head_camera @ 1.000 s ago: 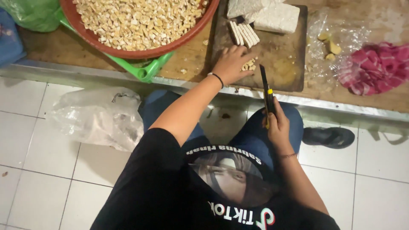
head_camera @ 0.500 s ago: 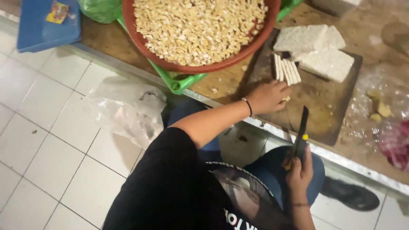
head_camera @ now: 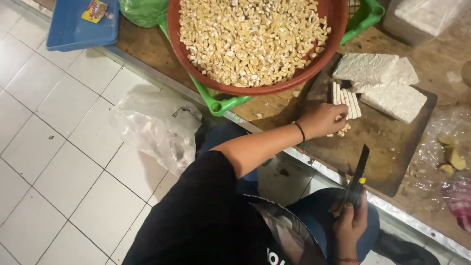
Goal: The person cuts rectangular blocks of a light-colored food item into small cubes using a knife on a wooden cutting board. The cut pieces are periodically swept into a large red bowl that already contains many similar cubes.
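Cut white strips [head_camera: 346, 102] of a pale block food lie on a dark wooden cutting board [head_camera: 387, 147] on the bench [head_camera: 274, 105]. Left hand [head_camera: 324, 119] rests on the strips & a few small cubes, fingers curled down over them; can't tell if they grip any. Right hand [head_camera: 349, 225] is down by the lap, well apart from the board, fingers wrapped tight round a black utility knife [head_camera: 357, 180] w/ blade pointing up. Behind the strips: three whole white blocks [head_camera: 382, 83]. Left of board, a big red bowl [head_camera: 255, 88] full of small diced cubes sits in a green basket [head_camera: 221, 104]. Clear plastic bag [head_camera: 157, 125] on the tiled floor [head_camera: 64, 157]; blue tray [head_camera: 73, 29] at far left
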`<state>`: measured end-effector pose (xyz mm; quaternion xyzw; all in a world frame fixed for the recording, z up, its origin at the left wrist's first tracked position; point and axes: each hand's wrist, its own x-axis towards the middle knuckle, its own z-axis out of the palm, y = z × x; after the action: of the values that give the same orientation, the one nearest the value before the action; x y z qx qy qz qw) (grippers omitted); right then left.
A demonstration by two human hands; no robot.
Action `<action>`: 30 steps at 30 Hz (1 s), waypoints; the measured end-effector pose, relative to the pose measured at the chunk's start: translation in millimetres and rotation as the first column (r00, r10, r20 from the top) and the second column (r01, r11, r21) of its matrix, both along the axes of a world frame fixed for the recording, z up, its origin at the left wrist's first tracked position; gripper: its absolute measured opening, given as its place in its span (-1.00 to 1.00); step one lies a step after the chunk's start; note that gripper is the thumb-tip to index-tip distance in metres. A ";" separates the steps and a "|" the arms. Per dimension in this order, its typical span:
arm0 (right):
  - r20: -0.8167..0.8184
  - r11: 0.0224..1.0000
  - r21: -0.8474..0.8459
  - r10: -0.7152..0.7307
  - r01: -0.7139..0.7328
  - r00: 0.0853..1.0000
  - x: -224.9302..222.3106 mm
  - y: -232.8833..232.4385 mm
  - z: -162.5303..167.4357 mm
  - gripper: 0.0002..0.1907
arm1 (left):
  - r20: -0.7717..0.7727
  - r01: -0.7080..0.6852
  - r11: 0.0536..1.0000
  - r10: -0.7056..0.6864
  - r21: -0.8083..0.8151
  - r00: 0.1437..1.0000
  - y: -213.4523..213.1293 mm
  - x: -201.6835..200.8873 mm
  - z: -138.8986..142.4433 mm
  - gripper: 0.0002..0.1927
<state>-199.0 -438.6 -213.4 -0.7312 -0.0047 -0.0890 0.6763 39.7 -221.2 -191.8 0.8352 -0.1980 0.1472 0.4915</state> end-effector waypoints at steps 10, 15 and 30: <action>-0.046 1.000 -0.008 -0.016 0.016 0.999 1.3 6.6 0.4 -0.37 | -0.454 -0.027 0.795 -0.317 -0.606 0.833 -4.8 13.1 22.0 -0.82; -0.012 0.999 -0.034 0.006 -0.007 1.000 -1.4 10.8 5.8 -0.37 | -0.460 -0.052 0.792 -0.299 -0.609 0.836 59.5 31.5 108.0 -0.77; -0.010 1.000 -0.018 0.021 -0.021 1.000 -16.0 14.1 1.9 -0.35 | 0.114 -0.536 0.771 0.532 0.344 0.839 328.2 98.0 144.2 -0.56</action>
<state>-215.0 -424.5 -211.4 -0.7376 -0.0099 -0.0784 0.6706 137.7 107.0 -47.6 0.9319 0.0212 0.2457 0.2659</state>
